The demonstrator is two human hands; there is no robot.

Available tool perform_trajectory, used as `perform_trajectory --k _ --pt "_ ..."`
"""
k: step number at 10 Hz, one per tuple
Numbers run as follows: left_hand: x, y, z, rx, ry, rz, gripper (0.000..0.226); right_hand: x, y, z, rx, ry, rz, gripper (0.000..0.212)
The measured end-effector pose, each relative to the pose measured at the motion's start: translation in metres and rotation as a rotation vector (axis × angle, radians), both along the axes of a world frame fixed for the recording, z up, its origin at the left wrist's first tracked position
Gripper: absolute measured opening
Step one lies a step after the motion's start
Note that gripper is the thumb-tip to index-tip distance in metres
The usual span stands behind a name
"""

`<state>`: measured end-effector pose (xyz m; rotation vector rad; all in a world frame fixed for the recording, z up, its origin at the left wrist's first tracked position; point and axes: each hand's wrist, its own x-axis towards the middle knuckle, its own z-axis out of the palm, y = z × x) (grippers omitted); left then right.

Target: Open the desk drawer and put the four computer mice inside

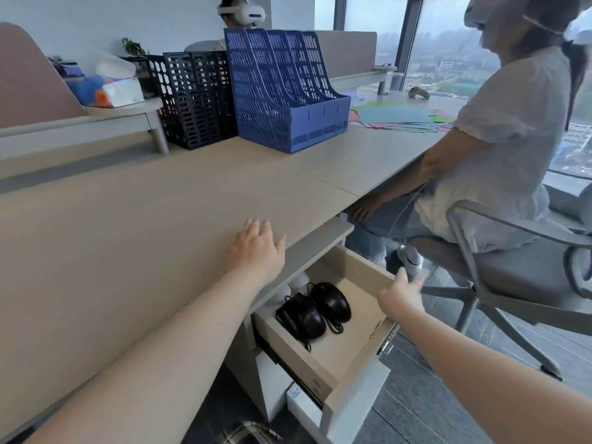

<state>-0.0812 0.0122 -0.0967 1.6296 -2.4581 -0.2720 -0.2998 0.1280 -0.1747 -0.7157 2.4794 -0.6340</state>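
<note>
Drawer [352,354] open with two black mice [315,310] inside; left hand [256,248] spread empty at the surface [144,219] edge; right hand [402,298] open, empty, above the drawer.

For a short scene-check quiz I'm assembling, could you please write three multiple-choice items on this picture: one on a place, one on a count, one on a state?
1. Where do the black mice lie?
A. on the desktop
B. inside the drawer
C. on the chair

2. How many black mice show in the drawer?
A. one
B. two
C. four

3. What state is the left hand in?
A. open, empty, over the desk edge
B. shut on a mouse
C. gripping the drawer front

Key: 1 B, both rest on the drawer floor; 2 B, two black bodies with cords, beside pale shapes farther back; 3 A, fingers spread, holding nothing. The right hand is likewise open, at the drawer's far side.
</note>
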Motion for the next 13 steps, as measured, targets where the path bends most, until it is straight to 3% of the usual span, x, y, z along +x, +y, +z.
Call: perform_trajectory --k 2,3,7,8,11,12,13 --pt "0.018 -0.035 -0.001 0.062 -0.026 0.066 0.064 0.017 -0.044 -0.010 -0.214 -0.099 -0.006 0.074" --pt "0.022 -0.046 -0.001 0.055 -0.056 0.061 0.062 0.030 -0.062 -0.019 -0.366 -0.161 -0.084 0.058" --pt "0.019 -0.061 -0.007 0.020 -0.083 0.049 0.062 0.053 -0.097 -0.035 -0.399 -0.341 -0.018 0.022" --pt "0.019 -0.062 -0.006 0.019 -0.085 0.052 0.062 0.056 -0.107 -0.035 -0.367 -0.326 0.035 0.027" --pt "0.018 -0.061 -0.007 0.008 -0.087 0.050 0.063 0.057 -0.113 -0.037 -0.301 -0.194 0.110 0.019" --pt "0.018 -0.063 -0.007 0.019 -0.075 0.049 0.063 0.048 -0.114 -0.038 -0.256 -0.176 0.158 0.026" --pt "0.017 -0.061 -0.007 0.007 -0.053 0.049 0.063 0.031 -0.112 -0.039 -0.190 -0.270 0.183 0.048"
